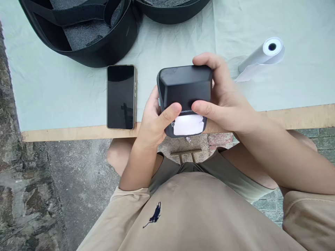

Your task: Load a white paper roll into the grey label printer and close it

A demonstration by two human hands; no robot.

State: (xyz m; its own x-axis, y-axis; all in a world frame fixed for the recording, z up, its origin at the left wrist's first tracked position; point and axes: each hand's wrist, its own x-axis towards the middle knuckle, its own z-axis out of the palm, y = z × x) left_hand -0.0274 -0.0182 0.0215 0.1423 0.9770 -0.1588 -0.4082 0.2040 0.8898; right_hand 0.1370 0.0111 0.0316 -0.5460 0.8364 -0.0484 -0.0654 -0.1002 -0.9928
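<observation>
Between my two hands is a black label printer with "NIIMBOT" lettering, held above the table's near edge. A white torn-edged paper patch covers its lower front. My left hand grips the printer's left side, thumb on the front beside the lettering. My right hand wraps the right side, with its thumb on the front and a finger over the top corner. The remaining fingers are partly hidden behind the printer.
A smartphone with a dark screen lies left of my hands. Behind it stands an open black zippered case with grey foam inside. A white paper roll rests at the right on the pale cloth. The table has a wooden edge.
</observation>
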